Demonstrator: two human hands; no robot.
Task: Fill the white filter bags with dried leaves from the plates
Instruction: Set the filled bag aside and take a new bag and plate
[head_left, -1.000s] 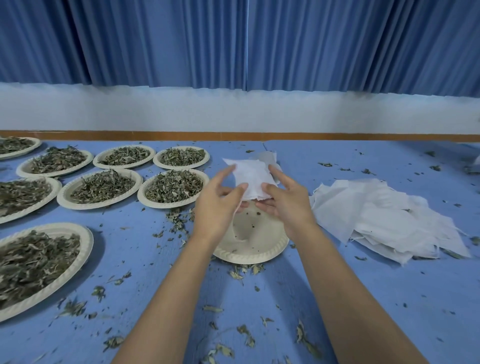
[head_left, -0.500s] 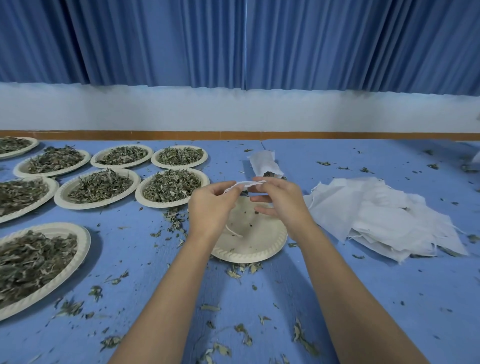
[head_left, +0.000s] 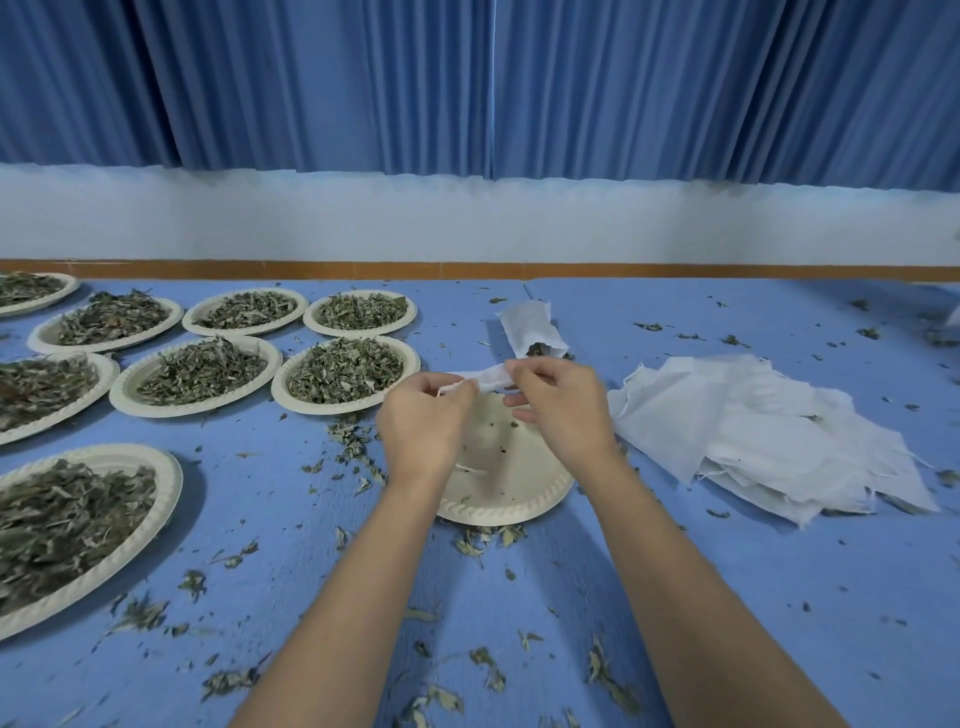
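White filter bag (head_left: 491, 375), held edge-on above the near-empty paper plate (head_left: 514, 493) at mid-table. The left hand (head_left: 423, 428) pinches its left end and the right hand (head_left: 563, 410) its right end, fingertips pressed together on the cloth. Step in hand, as judged: parting the bag's mouth before loading. The next move calls for holding the mouth wide and fetching leaves from the full plate (head_left: 345, 371) just left of the hands. A filled bag (head_left: 530, 327) lies toward the far edge, and the stack of empty bags (head_left: 769, 431) toward the right edge of the blue table (head_left: 727, 597).

White filter bags (head_left: 769, 431); cream plates (head_left: 519, 488); grey-green leaves (head_left: 345, 370); blue table (head_left: 727, 597).
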